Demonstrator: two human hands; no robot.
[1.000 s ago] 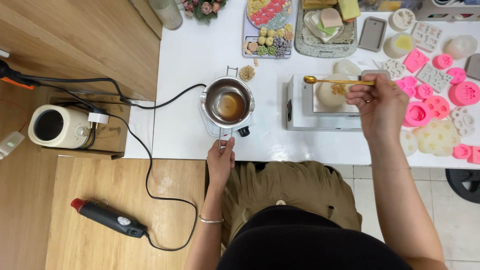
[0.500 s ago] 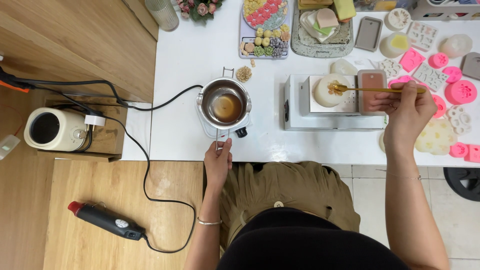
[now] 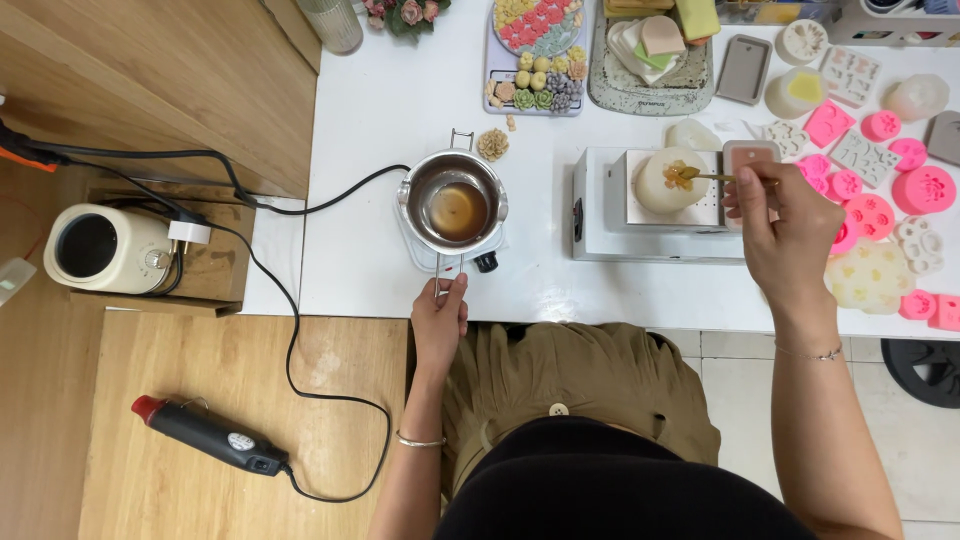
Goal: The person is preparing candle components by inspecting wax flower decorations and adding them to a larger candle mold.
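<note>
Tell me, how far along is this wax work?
Done: a tray of coloured pieces sits finished. In hand: the right hand spoons amber liquid onto a pale round piece; the left hand steadies the melting pot. Left: liquid remains in the pot.

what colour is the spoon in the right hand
Gold, seen in the head view: the spoon in the right hand reaches over a cream round mould.

Silver melting pot (image 3: 455, 205) — amber liquid, pink moulds (image 3: 925, 188), white table (image 3: 400, 110)
</note>
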